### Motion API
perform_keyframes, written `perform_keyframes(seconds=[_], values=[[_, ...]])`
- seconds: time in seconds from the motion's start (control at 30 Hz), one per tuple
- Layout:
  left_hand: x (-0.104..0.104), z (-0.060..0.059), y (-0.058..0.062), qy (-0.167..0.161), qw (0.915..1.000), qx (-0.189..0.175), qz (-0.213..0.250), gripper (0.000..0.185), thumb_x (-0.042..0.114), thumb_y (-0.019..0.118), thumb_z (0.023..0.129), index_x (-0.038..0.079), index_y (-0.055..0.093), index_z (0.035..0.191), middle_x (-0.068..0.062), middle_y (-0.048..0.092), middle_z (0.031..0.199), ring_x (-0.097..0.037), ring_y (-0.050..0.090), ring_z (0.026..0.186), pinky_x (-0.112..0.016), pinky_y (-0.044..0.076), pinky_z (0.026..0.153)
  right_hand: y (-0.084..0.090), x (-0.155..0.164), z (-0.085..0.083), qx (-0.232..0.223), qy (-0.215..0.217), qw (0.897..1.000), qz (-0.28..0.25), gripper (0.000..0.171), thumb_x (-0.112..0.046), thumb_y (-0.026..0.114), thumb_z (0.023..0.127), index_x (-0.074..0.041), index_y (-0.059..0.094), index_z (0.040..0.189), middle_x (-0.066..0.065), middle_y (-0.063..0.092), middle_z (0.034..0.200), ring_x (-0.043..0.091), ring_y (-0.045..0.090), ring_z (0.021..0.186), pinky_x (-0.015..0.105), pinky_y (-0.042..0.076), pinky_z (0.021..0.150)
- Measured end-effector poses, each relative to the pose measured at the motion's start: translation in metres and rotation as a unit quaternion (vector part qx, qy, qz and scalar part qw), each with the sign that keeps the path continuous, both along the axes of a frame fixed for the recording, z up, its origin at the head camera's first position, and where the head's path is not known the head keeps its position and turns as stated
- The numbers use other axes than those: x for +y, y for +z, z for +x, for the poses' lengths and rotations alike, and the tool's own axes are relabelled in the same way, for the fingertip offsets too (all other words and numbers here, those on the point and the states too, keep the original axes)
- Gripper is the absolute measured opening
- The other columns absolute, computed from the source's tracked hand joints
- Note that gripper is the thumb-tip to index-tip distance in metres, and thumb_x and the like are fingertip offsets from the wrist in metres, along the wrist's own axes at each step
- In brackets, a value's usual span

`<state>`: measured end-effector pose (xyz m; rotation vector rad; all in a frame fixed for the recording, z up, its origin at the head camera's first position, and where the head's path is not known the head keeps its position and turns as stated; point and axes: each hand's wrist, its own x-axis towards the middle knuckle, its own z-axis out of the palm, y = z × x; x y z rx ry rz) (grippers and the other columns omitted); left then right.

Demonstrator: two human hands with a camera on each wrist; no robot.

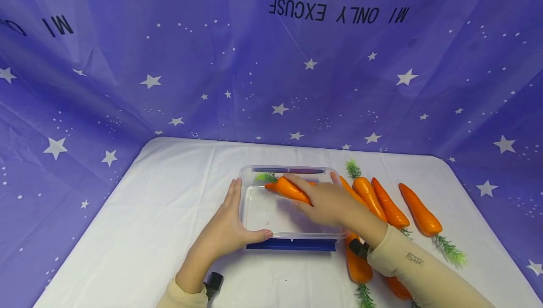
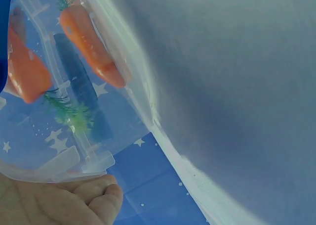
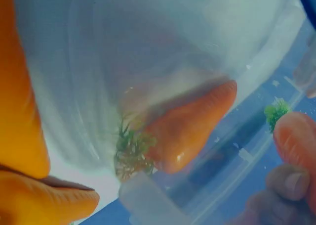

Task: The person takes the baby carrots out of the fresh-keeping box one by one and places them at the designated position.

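Note:
A clear plastic container [image 1: 268, 214] with blue clip strips stands on the white cloth. My left hand [image 1: 229, 223] braces its near left corner, straight fingers along the side wall and thumb on the front rim. My right hand [image 1: 324, 202] reaches over the container and grips an orange carrot [image 1: 293, 191], its green top [image 1: 266, 177] pointing left. Beneath it another carrot [image 3: 192, 131] lies along the container's far side, mostly covered by the hand in the head view. In the left wrist view the held carrot [image 2: 27, 69] appears near the lying carrot [image 2: 91, 47].
Right of the container several loose carrots lie on the cloth, among them one at the far right [image 1: 420, 211] and one partly under the right forearm [image 1: 359, 268]. A blue star-printed curtain [image 1: 254, 86] rises behind and beside the white tablecloth [image 1: 169, 190].

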<state>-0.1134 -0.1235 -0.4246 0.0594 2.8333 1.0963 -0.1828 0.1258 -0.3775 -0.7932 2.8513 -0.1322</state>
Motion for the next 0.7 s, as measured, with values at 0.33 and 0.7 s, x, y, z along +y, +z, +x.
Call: perform_keyframes(seconds=[0.33, 0.7], values=[[0.001, 0.0, -0.001, 0.0, 1.0, 0.001, 0.009, 0.137, 0.074, 0.074, 0.054, 0.027, -0.011, 0.151, 0.003, -0.008, 0.16, -0.02, 0.009, 0.147, -0.047, 0.023, 0.116, 0.019, 0.017, 0.007, 0.009, -0.024, 1.0, -0.015, 0.061, -0.071, 0.029, 0.089, -0.056, 0.006, 0.144, -0.005, 0.048, 0.054, 0.035, 0.065, 0.099, 0.048, 0.051, 0.085], [0.002, 0.0, 0.0, -0.002, 1.0, -0.001, 0.009, 0.139, 0.074, 0.074, 0.053, 0.025, -0.01, 0.152, 0.002, -0.008, 0.16, -0.02, 0.008, 0.147, -0.046, 0.022, 0.117, 0.03, 0.048, 0.025, -0.008, -0.078, 0.996, -0.03, 0.062, -0.074, 0.027, 0.088, -0.057, 0.004, 0.143, -0.003, 0.047, 0.054, 0.015, 0.041, 0.042, 0.028, 0.033, 0.042]])
